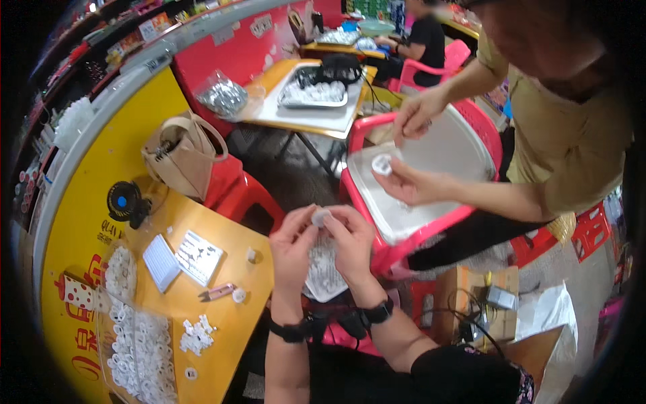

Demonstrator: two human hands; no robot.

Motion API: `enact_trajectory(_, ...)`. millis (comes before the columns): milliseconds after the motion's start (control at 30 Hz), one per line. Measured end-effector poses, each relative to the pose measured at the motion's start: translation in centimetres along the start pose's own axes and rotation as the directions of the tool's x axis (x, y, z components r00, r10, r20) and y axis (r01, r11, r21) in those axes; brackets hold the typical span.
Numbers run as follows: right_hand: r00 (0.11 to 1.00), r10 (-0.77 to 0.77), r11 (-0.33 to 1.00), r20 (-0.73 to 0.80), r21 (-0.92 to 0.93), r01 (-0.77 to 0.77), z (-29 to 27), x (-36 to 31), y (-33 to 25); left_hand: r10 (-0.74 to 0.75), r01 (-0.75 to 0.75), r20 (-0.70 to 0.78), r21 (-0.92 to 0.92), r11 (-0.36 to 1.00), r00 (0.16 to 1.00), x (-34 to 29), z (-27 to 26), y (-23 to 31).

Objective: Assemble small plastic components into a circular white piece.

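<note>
Both my hands meet over a white tray (326, 293) of small pale parts. My left hand (291, 236) and my right hand (351, 239) pinch a small round whitish disc (320, 216) between thumbs and fingertips. What lies behind the disc is covered by my fingers. Across from me, a co-worker holds a white ring-shaped piece (381, 163) in one hand (420, 186), while that person's other hand (422, 114) is raised beside it, over a pink chair (360, 182).
At left, a wooden table (232, 323) carries an opened notebook (199, 257), pink-handled snips (218, 291), loose white pieces (197, 334) and a clear bin of white rings (140, 350). A black fan (126, 201), handbag (180, 156) on a red stool (245, 195), and cardboard box (464, 296) surround me.
</note>
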State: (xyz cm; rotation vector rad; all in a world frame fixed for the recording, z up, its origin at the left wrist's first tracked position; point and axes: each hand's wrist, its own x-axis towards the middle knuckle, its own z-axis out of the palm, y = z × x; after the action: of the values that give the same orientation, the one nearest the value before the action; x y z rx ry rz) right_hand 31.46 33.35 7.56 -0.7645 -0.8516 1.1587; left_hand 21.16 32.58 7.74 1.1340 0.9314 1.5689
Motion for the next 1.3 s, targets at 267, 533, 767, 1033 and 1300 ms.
enact_trajectory(267, 0.994, 0.019, 1.0, 0.109, 0.01, -0.02, 0.9, -0.4, 1.1, 0.041, -0.045, -0.021, -0.255, 0.966, 0.999, -0.5, -2.5, -2.7)
enact_trajectory(533, 0.994, 0.049, 0.999, 0.101, 0.019, -0.051, 1.1, -0.6, 2.7, 0.071, -0.071, -0.011, -0.277, 0.958, 0.997, -0.2, -3.6, -3.3)
enact_trajectory(767, 0.994, 0.091, 0.994, 0.066, 0.053, -0.095, 0.4, -0.3, 3.3, 0.099, -0.093, 0.009, -0.265, 0.96, 0.995, -0.1, -3.4, -3.5)
enact_trajectory(1033, 0.989, 0.131, 0.985, 0.064, 0.101, -0.137, 0.4, -0.2, 3.8, 0.089, -0.078, 0.029, -0.282, 0.956, 0.996, -0.1, -3.8, -3.9)
enact_trajectory(1300, 0.989, 0.136, 0.984, 0.056, 0.105, -0.141, 0.1, -0.2, 3.8, 0.071, -0.061, 0.026, -0.289, 0.955, 0.997, -0.2, -3.6, -4.0)
